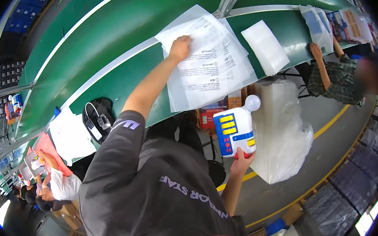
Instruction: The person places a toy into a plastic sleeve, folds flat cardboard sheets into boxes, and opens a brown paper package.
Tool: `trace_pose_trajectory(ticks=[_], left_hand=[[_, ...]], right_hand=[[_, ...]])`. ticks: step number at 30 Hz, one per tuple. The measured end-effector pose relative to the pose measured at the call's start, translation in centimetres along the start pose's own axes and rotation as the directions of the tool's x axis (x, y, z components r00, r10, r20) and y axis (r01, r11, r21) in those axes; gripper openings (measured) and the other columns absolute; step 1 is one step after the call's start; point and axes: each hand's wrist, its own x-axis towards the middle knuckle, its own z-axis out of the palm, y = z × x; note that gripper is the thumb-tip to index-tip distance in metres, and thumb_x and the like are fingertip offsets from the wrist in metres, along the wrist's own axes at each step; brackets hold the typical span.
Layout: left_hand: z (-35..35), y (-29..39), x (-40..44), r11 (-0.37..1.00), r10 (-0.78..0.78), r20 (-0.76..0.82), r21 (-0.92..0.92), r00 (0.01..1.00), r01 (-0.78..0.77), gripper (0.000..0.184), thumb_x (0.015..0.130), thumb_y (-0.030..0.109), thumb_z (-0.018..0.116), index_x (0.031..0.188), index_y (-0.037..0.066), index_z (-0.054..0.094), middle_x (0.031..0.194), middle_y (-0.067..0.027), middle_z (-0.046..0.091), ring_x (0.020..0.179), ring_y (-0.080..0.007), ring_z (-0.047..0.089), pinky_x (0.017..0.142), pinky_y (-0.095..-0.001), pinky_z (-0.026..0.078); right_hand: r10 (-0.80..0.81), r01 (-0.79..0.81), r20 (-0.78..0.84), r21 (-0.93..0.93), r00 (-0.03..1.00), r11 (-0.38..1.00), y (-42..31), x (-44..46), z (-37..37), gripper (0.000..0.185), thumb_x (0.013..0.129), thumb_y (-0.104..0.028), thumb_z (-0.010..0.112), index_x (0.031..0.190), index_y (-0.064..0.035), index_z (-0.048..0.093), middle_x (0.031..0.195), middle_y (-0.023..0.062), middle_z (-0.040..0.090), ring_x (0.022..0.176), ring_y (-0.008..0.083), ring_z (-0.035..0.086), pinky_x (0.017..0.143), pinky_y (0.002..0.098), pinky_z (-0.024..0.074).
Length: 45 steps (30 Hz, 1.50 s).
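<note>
My left hand (pixel 180 48) is closed, its fingers curled on the upper part of a stack of clear plastic bags (pixel 196 80) printed with warning text. The bags lie on the green workbench (pixel 132 75) and hang slightly over its near edge. In front of my body, my right hand (pixel 241 162) grips a white electronic toy (pixel 236 133) by its lower end. Yellow bars, blue panels and red buttons show on its face, and a round white ball tops it. The toy is held off the bench, tilted a little.
A white foam pouch stack (pixel 265 47) lies right of the bags. A large clear plastic sack (pixel 282 130) hangs beside the bench. A black bag (pixel 98 119) with a cable rests at left. One co-worker (pixel 343 80) sits at right; another person (pixel 64 183) works at lower left.
</note>
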Motion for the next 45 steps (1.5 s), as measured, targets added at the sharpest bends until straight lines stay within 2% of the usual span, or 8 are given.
trace_pose_trajectory(ticks=[11,16,21,25,31,36,40,45], left_hand=[[-0.5,-4.2,6.2,0.968,-0.223,0.129,0.147,0.966,0.203,0.019,0.076,0.017,0.062,0.094,0.013,0.068,0.095,-0.0098,0.066,0.091,-0.0267,0.064,0.079,-0.0442,0.049],[-7.6,-3.4,5.3,0.910,-0.031,0.309,-0.384,0.951,0.155,0.017,0.077,0.023,0.067,0.076,0.006,0.064,0.062,-0.0079,0.057,0.060,-0.0193,0.056,0.059,-0.0323,0.045],[-19.5,-0.3,2.6,0.753,0.044,0.489,-0.590,0.871,0.293,0.025,0.083,0.018,0.067,0.066,0.003,0.056,0.059,0.0070,0.046,0.058,-0.0029,0.038,0.052,-0.0253,0.032],[-26.3,-0.3,0.2,0.766,-0.033,0.653,-0.469,0.756,0.439,0.023,0.079,0.021,0.070,0.088,-0.001,0.068,0.078,-0.0031,0.066,0.073,-0.0111,0.058,0.068,-0.0280,0.046],[-32.0,4.0,-3.1,0.801,-0.100,0.372,-0.520,0.923,0.297,0.022,0.076,0.021,0.076,0.071,0.005,0.062,0.062,0.0042,0.051,0.058,-0.0070,0.043,0.054,-0.0261,0.037],[-37.9,9.0,-4.0,0.994,-0.104,-0.289,-0.050,0.952,0.094,0.028,0.072,0.020,0.076,0.084,-0.001,0.062,0.078,-0.0168,0.062,0.071,-0.0289,0.062,0.065,-0.0365,0.048],[-36.5,11.9,-6.5,0.990,0.125,-0.221,-0.037,0.967,-0.136,0.024,0.073,0.015,0.072,0.091,0.002,0.064,0.085,-0.0167,0.063,0.078,-0.0356,0.061,0.069,-0.0380,0.051],[-24.5,15.3,-10.8,0.969,0.248,0.193,-0.046,0.949,-0.244,0.012,0.075,0.006,0.055,0.083,0.008,0.064,0.086,-0.0121,0.061,0.077,-0.0321,0.064,0.065,-0.0440,0.053]], right_hand=[[0.039,-0.039,0.011,0.050,0.999,0.998,3.0,0.7,0.9,0.083,0.070,0.006,0.072,0.139,-0.0026,0.026,0.127,0.0158,0.046,0.115,0.0282,0.050,0.096,0.0418,0.0456],[0.031,-0.032,0.017,0.061,0.999,0.998,2.6,0.9,2.0,0.083,0.072,0.006,0.071,0.140,-0.0022,0.024,0.128,0.0167,0.046,0.114,0.0282,0.051,0.095,0.0416,0.0459],[0.006,-0.010,0.067,0.062,0.998,0.998,1.8,1.2,2.7,0.081,0.072,0.006,0.070,0.140,-0.0011,0.025,0.128,0.0161,0.046,0.114,0.0275,0.051,0.096,0.0389,0.0453],[-0.042,0.034,0.127,0.060,0.991,0.998,1.9,1.3,3.0,0.080,0.071,0.006,0.070,0.138,-0.0003,0.028,0.128,0.0155,0.046,0.115,0.0264,0.051,0.096,0.0366,0.0449],[-0.081,0.061,0.216,0.097,0.973,0.993,-0.7,1.6,1.7,0.079,0.071,0.005,0.071,0.137,-0.0030,0.030,0.127,0.0155,0.046,0.114,0.0266,0.051,0.094,0.0392,0.0467],[-0.123,0.109,0.255,0.068,0.959,0.992,-2.4,2.7,0.7,0.076,0.071,0.006,0.072,0.135,-0.0039,0.033,0.124,0.0145,0.049,0.112,0.0262,0.052,0.092,0.0393,0.0481],[-0.099,0.071,0.285,0.109,0.953,0.992,-3.2,2.1,1.1,0.073,0.071,0.006,0.072,0.133,-0.0037,0.035,0.123,0.0142,0.050,0.112,0.0260,0.053,0.092,0.0398,0.0485],[-0.124,0.085,0.323,0.133,0.938,0.988,-3.4,2.8,1.1,0.073,0.072,0.005,0.071,0.134,-0.0031,0.034,0.123,0.0151,0.050,0.113,0.0266,0.052,0.091,0.0403,0.0492]])
